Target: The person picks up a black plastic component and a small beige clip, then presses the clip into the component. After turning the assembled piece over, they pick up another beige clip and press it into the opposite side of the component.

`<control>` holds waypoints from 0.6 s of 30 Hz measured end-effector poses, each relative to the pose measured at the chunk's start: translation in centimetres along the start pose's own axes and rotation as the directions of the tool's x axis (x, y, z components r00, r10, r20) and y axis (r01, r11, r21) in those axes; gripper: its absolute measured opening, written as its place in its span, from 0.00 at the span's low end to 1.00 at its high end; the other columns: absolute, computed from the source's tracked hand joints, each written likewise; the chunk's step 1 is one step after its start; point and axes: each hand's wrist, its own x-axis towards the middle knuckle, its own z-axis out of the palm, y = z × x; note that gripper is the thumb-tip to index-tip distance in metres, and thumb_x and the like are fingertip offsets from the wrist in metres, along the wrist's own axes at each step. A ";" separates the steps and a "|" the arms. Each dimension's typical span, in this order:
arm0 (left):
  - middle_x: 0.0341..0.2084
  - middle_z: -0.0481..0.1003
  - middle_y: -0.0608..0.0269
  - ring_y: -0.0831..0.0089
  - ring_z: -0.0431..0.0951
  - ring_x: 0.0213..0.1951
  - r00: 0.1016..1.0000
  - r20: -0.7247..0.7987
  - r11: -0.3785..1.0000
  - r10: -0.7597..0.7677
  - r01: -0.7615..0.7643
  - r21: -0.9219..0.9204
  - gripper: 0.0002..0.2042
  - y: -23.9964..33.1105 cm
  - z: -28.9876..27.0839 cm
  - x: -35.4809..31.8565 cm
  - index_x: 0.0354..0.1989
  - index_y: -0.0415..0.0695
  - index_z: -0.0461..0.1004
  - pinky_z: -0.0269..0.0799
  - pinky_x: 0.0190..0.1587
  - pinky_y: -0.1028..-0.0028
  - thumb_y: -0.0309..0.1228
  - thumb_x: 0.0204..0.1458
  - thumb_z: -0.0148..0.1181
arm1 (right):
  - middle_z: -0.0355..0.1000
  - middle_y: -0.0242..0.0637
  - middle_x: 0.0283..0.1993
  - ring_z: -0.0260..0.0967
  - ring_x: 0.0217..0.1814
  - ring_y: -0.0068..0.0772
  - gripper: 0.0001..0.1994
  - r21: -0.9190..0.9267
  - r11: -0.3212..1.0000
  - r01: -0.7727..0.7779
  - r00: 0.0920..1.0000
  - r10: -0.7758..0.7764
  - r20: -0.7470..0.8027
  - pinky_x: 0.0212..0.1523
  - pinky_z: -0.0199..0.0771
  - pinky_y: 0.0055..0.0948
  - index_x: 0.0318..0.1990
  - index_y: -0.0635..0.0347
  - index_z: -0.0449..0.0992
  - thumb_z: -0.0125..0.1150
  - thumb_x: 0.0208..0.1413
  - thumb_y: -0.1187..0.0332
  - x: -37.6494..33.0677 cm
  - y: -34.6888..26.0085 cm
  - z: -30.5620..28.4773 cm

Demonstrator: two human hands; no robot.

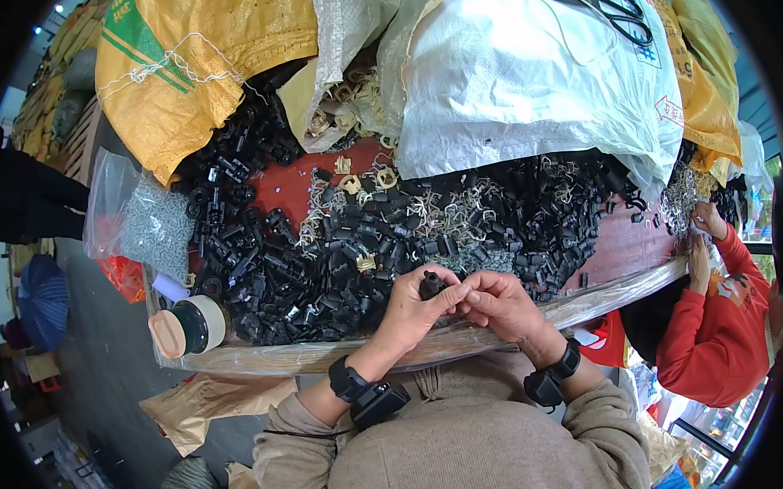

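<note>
My left hand (410,312) is closed around a small black cylindrical plastic part (431,284), whose round end points up between thumb and fingers. My right hand (506,308) meets it at the fingertips in a pinch. Whatever lies between those right fingers is too small or hidden. Both hands are held over the table's near edge. Just beyond them spreads a heap of black plastic parts (341,286), mixed with pale bent metal clips (442,212) and small grey screws (488,260).
Woven sacks, one yellow (200,52) and one white (533,90), slump over the far side; scissors (613,12) lie on the white one. At left are a bag of screws (155,224) and a lidded jar (190,328). A person in red (719,335) works at right.
</note>
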 end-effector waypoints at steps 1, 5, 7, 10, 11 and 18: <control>0.18 0.69 0.67 0.83 0.67 0.21 1.000 -0.008 1.000 0.019 -0.019 0.016 0.07 0.0 0.1 -0.1 0.26 0.37 0.71 0.64 0.23 0.83 0.28 0.44 0.59 | 0.66 0.30 0.25 0.54 0.20 0.14 0.07 -0.006 1.000 0.009 1.000 -0.009 0.006 0.20 0.54 0.13 0.32 0.64 0.69 0.50 0.52 0.69 0.0 0.0 0.0; 0.20 0.70 0.67 0.83 0.68 0.22 0.998 -0.020 0.998 0.059 -0.059 0.032 0.06 0.3 0.4 -0.6 0.27 0.37 0.71 0.65 0.25 0.83 0.27 0.44 0.58 | 0.65 0.29 0.25 0.54 0.20 0.13 0.07 -0.013 0.999 0.036 0.999 -0.036 0.007 0.20 0.53 0.12 0.32 0.63 0.69 0.50 0.53 0.68 -0.2 0.1 0.2; 0.20 0.70 0.67 0.82 0.68 0.23 0.997 -0.020 0.996 0.076 -0.075 0.052 0.06 0.0 0.4 -0.9 0.27 0.37 0.71 0.66 0.26 0.83 0.27 0.44 0.58 | 0.64 0.28 0.25 0.54 0.20 0.13 0.07 -0.056 0.997 0.053 0.999 -0.053 0.002 0.20 0.53 0.12 0.31 0.63 0.69 0.49 0.53 0.68 -0.4 0.1 0.3; 0.21 0.70 0.67 0.82 0.69 0.24 0.994 -0.022 0.990 0.109 -0.107 0.091 0.05 -0.5 0.4 -1.3 0.28 0.38 0.71 0.66 0.27 0.83 0.26 0.45 0.57 | 0.64 0.27 0.24 0.53 0.20 0.12 0.08 -0.141 0.986 0.086 0.996 -0.088 -0.007 0.20 0.52 0.12 0.30 0.62 0.68 0.49 0.53 0.67 -0.8 0.1 0.6; 0.22 0.70 0.67 0.82 0.69 0.25 0.989 -0.024 0.981 0.147 -0.142 0.135 0.05 -0.6 0.5 -1.4 0.28 0.38 0.71 0.66 0.28 0.83 0.26 0.45 0.57 | 0.63 0.26 0.24 0.53 0.20 0.12 0.08 -0.160 0.983 0.088 0.996 -0.091 -0.013 0.20 0.52 0.12 0.30 0.62 0.67 0.48 0.54 0.67 -0.9 0.1 0.7; 0.23 0.71 0.68 0.83 0.69 0.26 0.960 -0.012 0.913 0.280 -0.262 0.314 0.05 -1.5 0.3 -1.6 0.29 0.39 0.72 0.67 0.29 0.82 0.26 0.45 0.57 | 0.59 0.24 0.23 0.51 0.20 0.11 0.07 -0.172 0.983 0.066 0.998 -0.067 -0.001 0.20 0.51 0.12 0.31 0.60 0.64 0.45 0.55 0.67 -1.4 0.4 1.0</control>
